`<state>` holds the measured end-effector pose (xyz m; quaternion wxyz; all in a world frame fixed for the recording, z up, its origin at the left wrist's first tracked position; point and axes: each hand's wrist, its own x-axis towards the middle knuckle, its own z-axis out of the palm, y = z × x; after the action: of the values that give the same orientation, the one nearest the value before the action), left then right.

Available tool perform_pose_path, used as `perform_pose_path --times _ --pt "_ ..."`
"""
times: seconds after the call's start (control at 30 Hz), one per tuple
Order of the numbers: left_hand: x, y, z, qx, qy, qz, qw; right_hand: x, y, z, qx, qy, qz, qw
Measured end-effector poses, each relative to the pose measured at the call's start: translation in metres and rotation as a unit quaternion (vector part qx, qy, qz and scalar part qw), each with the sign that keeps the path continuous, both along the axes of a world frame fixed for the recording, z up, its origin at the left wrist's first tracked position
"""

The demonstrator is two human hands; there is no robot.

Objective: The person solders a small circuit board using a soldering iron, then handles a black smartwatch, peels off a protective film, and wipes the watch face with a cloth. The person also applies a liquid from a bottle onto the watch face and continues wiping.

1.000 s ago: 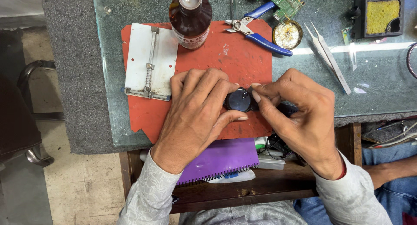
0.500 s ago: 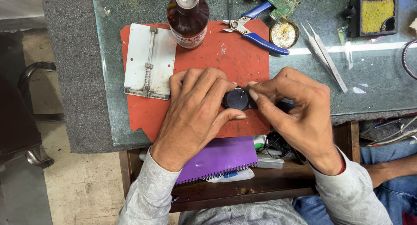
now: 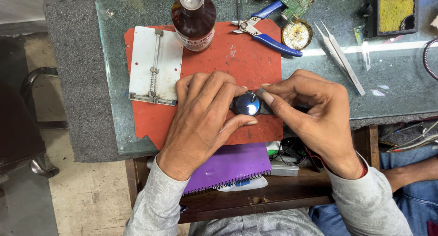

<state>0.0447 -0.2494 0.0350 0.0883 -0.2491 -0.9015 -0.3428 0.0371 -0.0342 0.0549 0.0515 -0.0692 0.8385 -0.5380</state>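
Watch: a small round watch (image 3: pixel 248 103) with a dark, shiny face lies on the red mat (image 3: pixel 237 58), near the mat's front edge, between both hands.
Left grip: the left hand (image 3: pixel 200 122) arches over the watch, thumb and fingertips pressed against its left rim, pinning it down.
Right grip: the right hand (image 3: pixel 315 113) pinches thumb and forefinger together at the watch's right edge; whether they hold a small part there, I cannot tell.
Doing it well: my judgement is that steady left-hand pressure matters, so the case does not skate on the mat.
Edges: the desk (image 3: pixel 392 81) ends just behind the wrists; a purple notebook (image 3: pixel 232 165) sits below.
Open room: bare mat lies ahead, bounded by the metal holder plate (image 3: pixel 153 65), brown bottle (image 3: pixel 194 17), blue pliers (image 3: pixel 269 33) and tweezers (image 3: pixel 340 56).
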Motion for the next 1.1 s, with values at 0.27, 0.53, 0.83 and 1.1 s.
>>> perform_pose_path --times 0.27,0.53,0.83,1.1 --pt "0.000 0.001 0.000 -0.001 -0.003 0.004 1.000 -0.002 0.001 -0.001 0.007 0.001 -0.001 1.000" --pt "-0.003 0.001 0.002 0.002 -0.007 -0.003 1.000 0.004 -0.008 0.007 0.090 0.122 0.009 0.988" --pt "-0.004 0.000 0.003 0.006 -0.018 -0.006 1.000 0.003 -0.013 0.012 0.133 0.144 0.017 0.981" --pt "-0.001 0.001 0.004 -0.003 -0.009 -0.005 1.000 0.001 -0.006 0.010 0.078 0.080 0.018 0.994"
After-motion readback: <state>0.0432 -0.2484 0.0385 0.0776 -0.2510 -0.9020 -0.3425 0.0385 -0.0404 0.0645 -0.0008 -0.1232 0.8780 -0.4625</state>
